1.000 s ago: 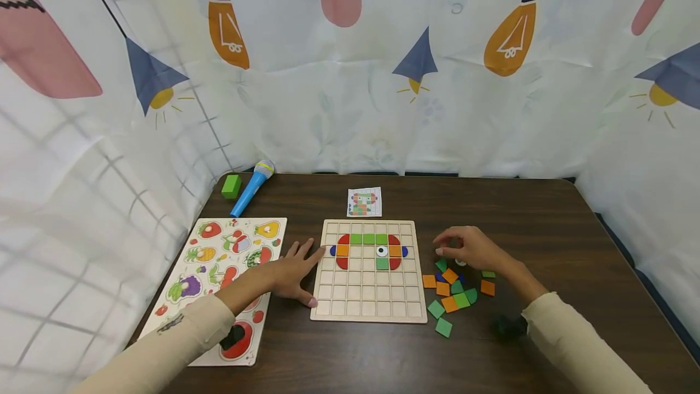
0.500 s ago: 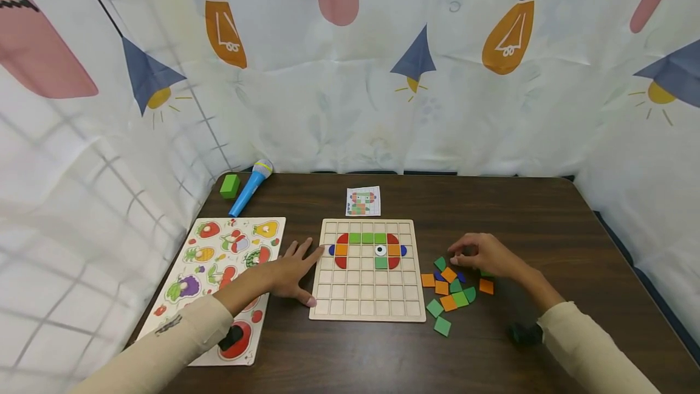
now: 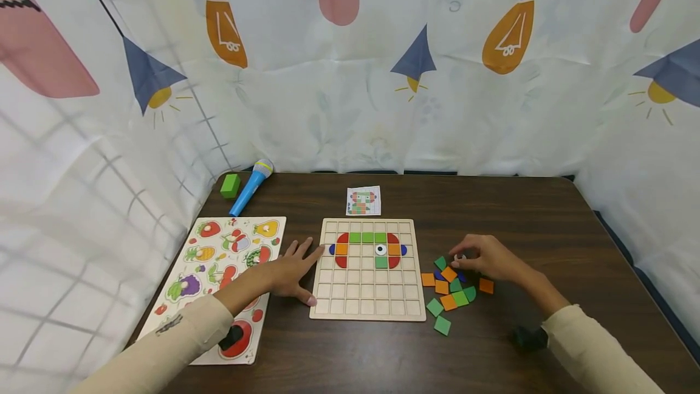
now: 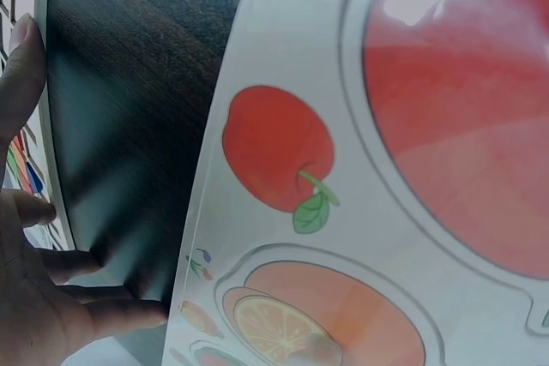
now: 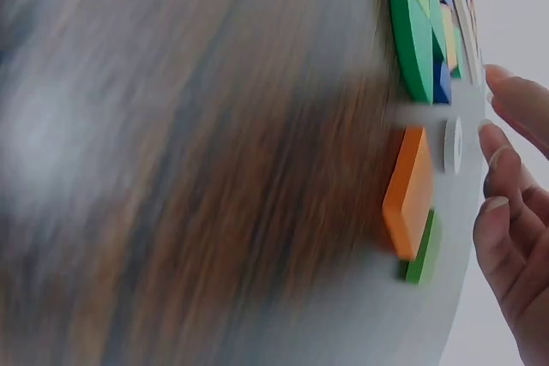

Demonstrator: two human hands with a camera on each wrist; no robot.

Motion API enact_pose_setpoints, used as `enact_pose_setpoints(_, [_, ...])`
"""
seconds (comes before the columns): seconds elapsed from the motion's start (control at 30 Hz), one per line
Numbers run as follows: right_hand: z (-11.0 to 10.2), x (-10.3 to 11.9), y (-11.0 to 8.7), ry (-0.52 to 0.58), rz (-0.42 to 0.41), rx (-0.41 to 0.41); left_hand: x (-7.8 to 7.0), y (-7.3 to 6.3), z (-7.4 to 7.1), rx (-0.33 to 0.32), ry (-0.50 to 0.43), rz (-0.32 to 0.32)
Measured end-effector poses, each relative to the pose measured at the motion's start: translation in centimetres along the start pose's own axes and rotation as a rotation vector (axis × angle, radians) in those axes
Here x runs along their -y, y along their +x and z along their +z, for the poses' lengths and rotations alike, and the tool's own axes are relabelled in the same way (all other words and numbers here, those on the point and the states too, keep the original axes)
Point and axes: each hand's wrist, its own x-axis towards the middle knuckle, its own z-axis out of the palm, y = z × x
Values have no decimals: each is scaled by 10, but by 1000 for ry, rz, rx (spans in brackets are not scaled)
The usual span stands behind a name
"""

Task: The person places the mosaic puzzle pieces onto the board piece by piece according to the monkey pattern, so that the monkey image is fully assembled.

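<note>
My left hand (image 3: 290, 271) lies spread at the left edge of a wooden grid board (image 3: 367, 292), its thumb and a fingertip touching the rim. On the board, red, orange, green and blue tiles and one round eye piece (image 3: 380, 250) form part of a face. To the right, my right hand (image 3: 485, 256) hovers over loose tiles with fingers loosely bent. In the right wrist view a white disc (image 5: 453, 145) lies on the table just short of the fingertips, beside an orange tile (image 5: 409, 195) and a green tile (image 5: 424, 255).
A small pattern card (image 3: 363, 200) lies behind the board. To the left is a fruit puzzle board (image 3: 219, 260), partly under the left forearm. A blue toy microphone (image 3: 249, 192) and a green block (image 3: 230, 186) sit at the back left. Several loose tiles (image 3: 448, 302) lie right of the board.
My right hand has shifted rightward and slightly nearer over the loose pieces; the white disc shows again between its thumb and finger. My left hand has stayed at the board.
</note>
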Motion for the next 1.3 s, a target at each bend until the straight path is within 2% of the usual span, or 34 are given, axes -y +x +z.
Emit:
enact_pose_setpoints(0.33, [-13, -23, -27, -24, 20, -40, 0, -1, 0, -5, 1, 3])
enact_pose_setpoints(0.63, [-21, -32, -47, -40, 81, -42, 1, -2, 0, -15, -12, 13])
enact_pose_setpoints(1.13, [-17, -37, -45, 2, 103, -25, 1, -2, 0, -7, -5, 13])
enact_pose_setpoints(1.3, [-17, -39, -44, -23, 103, -6, 1, -1, 1, -9, 2, 14])
